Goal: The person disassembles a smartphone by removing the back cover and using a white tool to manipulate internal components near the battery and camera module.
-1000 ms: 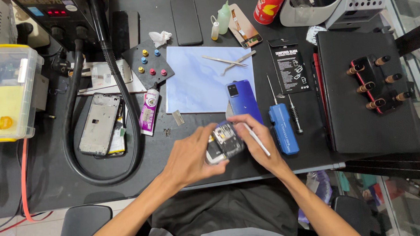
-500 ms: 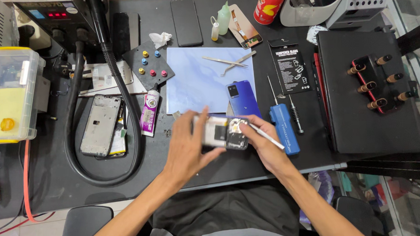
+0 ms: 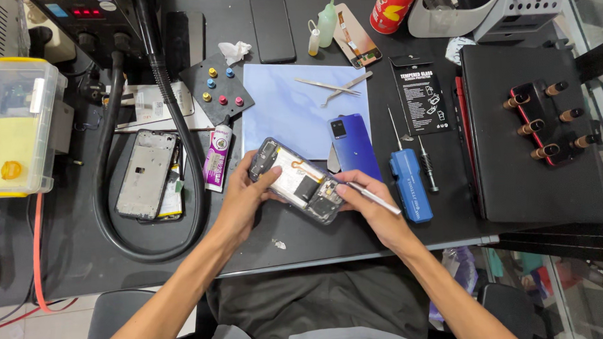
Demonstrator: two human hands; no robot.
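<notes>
Head view shows my left hand (image 3: 245, 195) gripping the opened phone (image 3: 295, 180), tilted just above the desk (image 3: 71, 264) at the blue mat's (image 3: 279, 110) near edge. My right hand (image 3: 373, 210) pinches a thin tool (image 3: 374, 198) at its lower end. I judge I'm mid-disassembly, working inside; next calls for a steady tip and firm hold.

Two hands: left hand (image 3: 244, 199), right hand (image 3: 373, 210), sharing one opened phone (image 3: 295, 181). Upper middle of the frame: two tweezers (image 3: 332, 87), two small bottles (image 3: 322, 25). Right side: six wooden-handled tools (image 3: 543, 117). Upper left: five coloured knobs (image 3: 220, 87).
</notes>
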